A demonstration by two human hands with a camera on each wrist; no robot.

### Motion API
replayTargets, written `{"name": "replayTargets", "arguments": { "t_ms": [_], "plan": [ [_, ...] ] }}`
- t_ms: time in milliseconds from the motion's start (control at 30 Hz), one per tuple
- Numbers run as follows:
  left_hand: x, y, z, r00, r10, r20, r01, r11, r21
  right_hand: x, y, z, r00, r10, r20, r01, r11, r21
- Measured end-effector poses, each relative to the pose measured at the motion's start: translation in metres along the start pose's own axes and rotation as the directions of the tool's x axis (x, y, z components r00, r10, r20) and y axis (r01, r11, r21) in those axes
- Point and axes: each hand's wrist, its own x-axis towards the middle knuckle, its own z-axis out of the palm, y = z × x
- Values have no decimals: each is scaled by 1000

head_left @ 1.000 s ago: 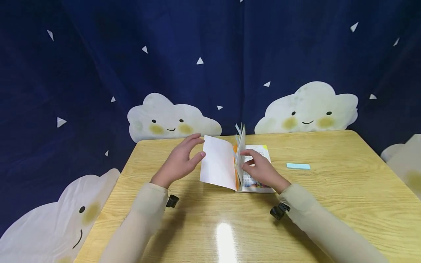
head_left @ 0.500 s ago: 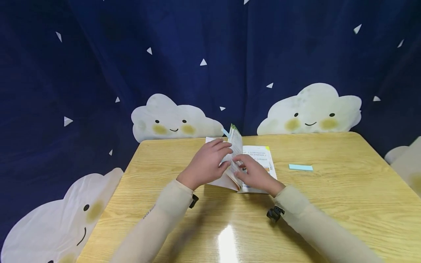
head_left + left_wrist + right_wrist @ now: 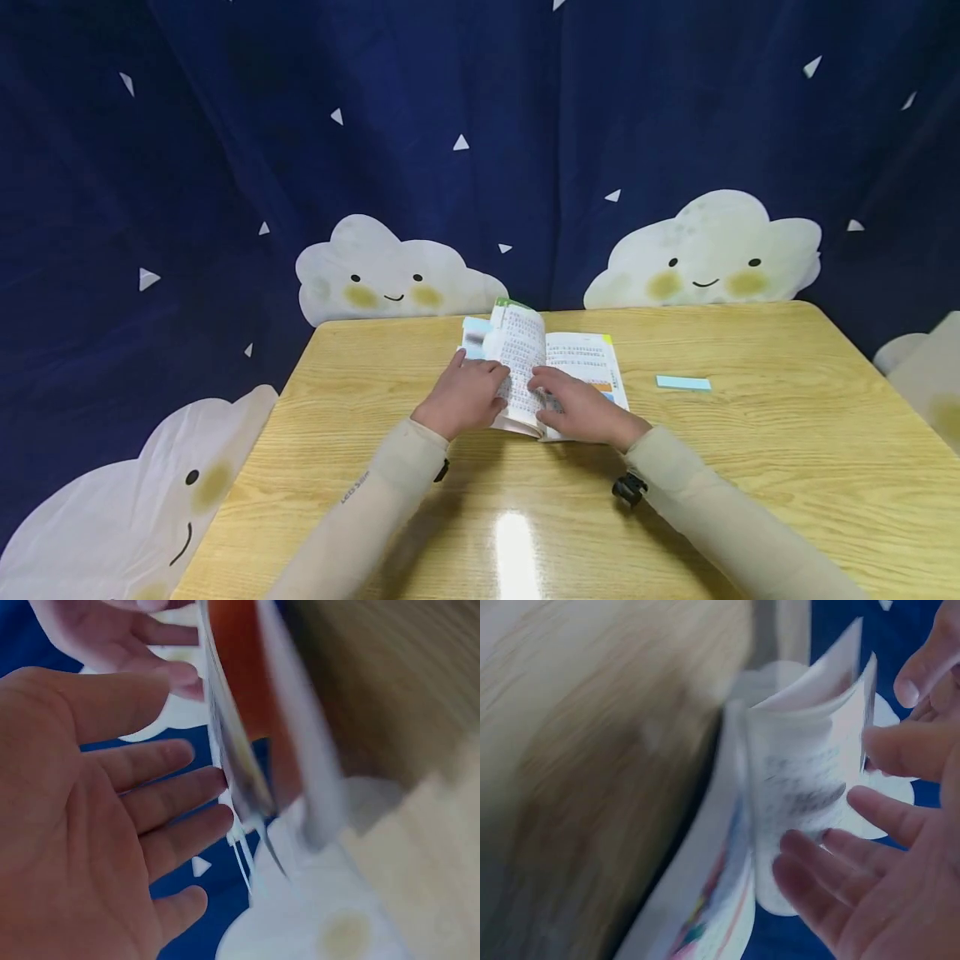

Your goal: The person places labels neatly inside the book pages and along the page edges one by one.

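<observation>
Leafing through the book (image 3: 547, 371), which lies open near the middle of the surface (image 3: 750, 467), is the step in hand, I judge. The left hand (image 3: 467, 397) rests with fingers nearly straight against a raised sheaf of pages (image 3: 517, 354), and the right hand (image 3: 577, 408), fingers loosely spread, lies flat on the right-hand page close to the spine. A pale blue sticky-note pad (image 3: 682, 382) sits apart to the right. Next, the arched pages likely need pressing down flat without creasing

Both hands (image 3: 465, 396) (image 3: 581, 408) close together, fingers extended
</observation>
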Motion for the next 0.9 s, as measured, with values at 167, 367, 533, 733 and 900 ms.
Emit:
{"name": "replayTargets", "arguments": {
  "t_ms": [167, 367, 533, 733, 900],
  "plan": [
    [9, -1, 17, 993, -71, 95, 75, 997, -33, -7, 10, 2, 998, 12, 64, -3, 991, -136],
    [21, 0, 35, 978, -110, 174, 117, 993, -28, -8, 15, -1, 979, 16, 205, 25, 980, -197],
    [28, 0, 45, 983, -99, 151, 100, 995, -3, -7, 13, -4, 962, 38, 270, 19, 979, -204],
    [40, 1, 53, 994, 7, 113, 15, 982, -190, -7, 9, -6, 951, 75, 299, -6, 974, -226],
    [46, 0, 57, 967, -5, 254, 95, 935, -340, -7, 8, -10, 935, 116, 334, -40, 974, -224]
  ]
}}
